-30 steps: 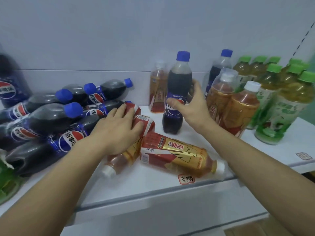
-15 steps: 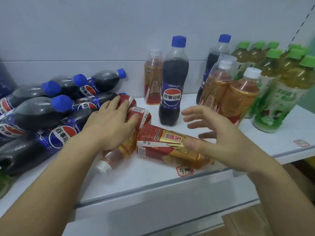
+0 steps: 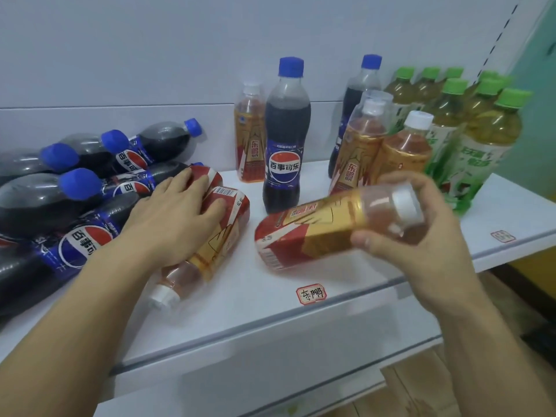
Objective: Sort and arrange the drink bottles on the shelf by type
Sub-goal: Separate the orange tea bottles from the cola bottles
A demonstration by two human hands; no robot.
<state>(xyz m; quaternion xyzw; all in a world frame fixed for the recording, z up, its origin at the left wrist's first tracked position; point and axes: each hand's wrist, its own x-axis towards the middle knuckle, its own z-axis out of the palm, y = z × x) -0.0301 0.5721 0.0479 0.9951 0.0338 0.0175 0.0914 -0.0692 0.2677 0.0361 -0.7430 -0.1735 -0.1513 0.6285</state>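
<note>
- Head view: the right hand (image 3: 421, 236) grips a red-and-gold energy drink bottle (image 3: 325, 233) near its white cap, thumb beneath and fingers curled over the neck; the bottle is tilted, base pointing to 9 o'clock, cap end raised toward 3 o'clock.
- Whether the base of that bottle touches the shelf (image 3: 270, 299) cannot be told.
- The left hand (image 3: 177, 218) rests palm down, fingers spread and nearly straight, on two lying energy drink bottles (image 3: 222, 236) at 9 o'clock of the held one; it presses rather than clamps.
- The nearer lying bottle points its white cap toward 7 o'clock, at the shelf's front edge.
- At 9 o'clock of the left hand, a pile of cola bottles (image 3: 75, 188) lies on its side, blue caps toward the middle.
- At 12 o'clock of the held bottle, one cola bottle (image 3: 284, 136) stands upright, with an upright energy drink bottle (image 3: 248, 136) just beside it at 9 o'clock, against the back wall.
- At 1 o'clock, two more energy drink bottles (image 3: 388, 145) stand upright, another blue-capped cola bottle (image 3: 359, 94) behind them.
- At 2 o'clock, a cluster of green tea bottles (image 3: 469, 130) with green caps stands upright.
- A red-bordered label sticker (image 3: 311, 294) sits on the shelf front at 6 o'clock of the held bottle.
</note>
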